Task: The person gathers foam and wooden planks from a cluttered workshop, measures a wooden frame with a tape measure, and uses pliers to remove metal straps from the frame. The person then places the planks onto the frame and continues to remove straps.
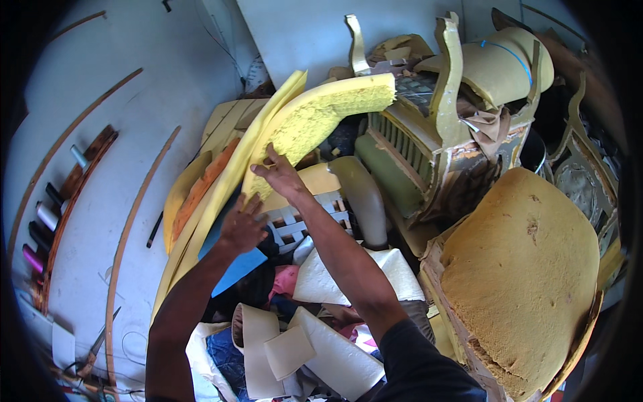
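Observation:
A thick yellow foam strip with a rough, crumbly face arches up and to the right, beside long folded yellow foam sheets. My right hand rests against its lower part, fingers spread over the rough face. Just below and to the left, my left hand has its fingers apart, with the tips at the strip's bottom end. Neither hand appears to wrap round the foam, though the undersides of the fingers are hidden.
An upturned chair frame stands at the back right, near a rolled foam sheet. A large worn foam cushion fills the right side. White foam offcuts and fabric lie below my arms. A wall rack holds spools at left.

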`<state>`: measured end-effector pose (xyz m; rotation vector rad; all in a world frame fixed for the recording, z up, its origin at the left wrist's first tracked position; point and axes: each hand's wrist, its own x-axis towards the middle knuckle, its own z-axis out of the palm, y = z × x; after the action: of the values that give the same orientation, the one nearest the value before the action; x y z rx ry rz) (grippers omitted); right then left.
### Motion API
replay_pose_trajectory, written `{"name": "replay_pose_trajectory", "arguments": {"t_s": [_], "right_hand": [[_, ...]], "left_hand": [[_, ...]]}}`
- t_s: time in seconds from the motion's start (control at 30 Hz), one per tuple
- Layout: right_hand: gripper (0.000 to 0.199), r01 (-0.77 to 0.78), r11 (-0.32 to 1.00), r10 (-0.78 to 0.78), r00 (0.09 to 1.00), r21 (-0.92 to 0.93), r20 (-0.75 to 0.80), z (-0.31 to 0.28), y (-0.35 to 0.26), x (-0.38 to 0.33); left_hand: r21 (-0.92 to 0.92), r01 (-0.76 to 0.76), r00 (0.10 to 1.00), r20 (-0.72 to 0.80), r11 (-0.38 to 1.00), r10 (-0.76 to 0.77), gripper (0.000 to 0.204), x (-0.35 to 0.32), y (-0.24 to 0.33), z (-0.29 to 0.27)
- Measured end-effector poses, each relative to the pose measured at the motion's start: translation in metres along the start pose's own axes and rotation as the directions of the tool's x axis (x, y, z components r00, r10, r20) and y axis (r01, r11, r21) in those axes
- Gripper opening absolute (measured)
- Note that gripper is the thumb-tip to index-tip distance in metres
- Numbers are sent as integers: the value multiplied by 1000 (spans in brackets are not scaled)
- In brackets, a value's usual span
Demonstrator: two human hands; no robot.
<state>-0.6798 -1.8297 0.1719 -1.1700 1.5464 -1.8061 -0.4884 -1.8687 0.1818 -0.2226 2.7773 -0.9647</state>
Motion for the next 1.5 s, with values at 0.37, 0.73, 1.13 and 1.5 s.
{"name": "replay_pose_trajectory", "arguments": {"t_s": [0.37,0.73,1.13,1.5], "right_hand": [[50,-428,899,398,888,-97,-230,-122,164,-272],[25,-890,341,928,371,302,44,-93,313,-641],[48,-402,726,225,906,-558,-358,-141,320,-434],[88,-468,458,-206,771,-756,-603,-165,248,-54]], "left_hand": [[541,437,836,51,719,-547,52,65,-174,22],[211,686,704,51,696,-709,68,108,-171,58],[177,748,646,30,640,-763,96,114,-213,106],[-210,771,575,-176,601,-799,110,226,-263,180]]}}
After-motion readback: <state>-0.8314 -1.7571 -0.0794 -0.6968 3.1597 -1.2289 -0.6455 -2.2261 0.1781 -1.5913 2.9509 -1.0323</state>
